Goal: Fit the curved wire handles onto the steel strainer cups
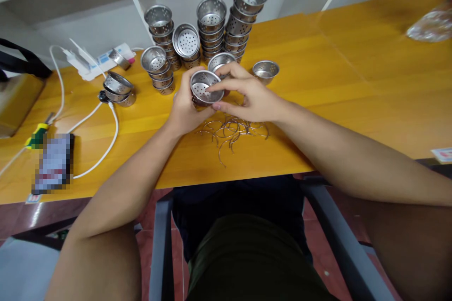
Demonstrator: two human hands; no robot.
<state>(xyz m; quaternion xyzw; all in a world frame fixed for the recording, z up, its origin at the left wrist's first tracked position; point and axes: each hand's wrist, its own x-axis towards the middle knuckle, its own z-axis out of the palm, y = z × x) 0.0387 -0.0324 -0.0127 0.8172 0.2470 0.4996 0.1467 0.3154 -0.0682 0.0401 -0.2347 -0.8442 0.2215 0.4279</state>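
Note:
My left hand (184, 109) is wrapped round the side of a small perforated metal cup (202, 85), tilted so its inside faces me. My right hand (252, 95) meets the cup's right rim, a finger reaching inside and the thumb low at the edge. Any small thing between those fingertips is too fine to make out. Just behind, another perforated cup (219, 60) stands partly hidden by my right hand. Below my hands, a loose heap of thin curved metal wires (235, 128) lies on the yellow table (339, 103).
Stacked perforated cups (212, 28) stand along the back, the tallest stack (240, 26) leaning. One single cup (265, 71) sits to the right. At left are tilted cups (118, 85), a power strip (106, 62), white cables (115, 143) and a phone (53, 162). Clear plastic (431, 26) lies far right.

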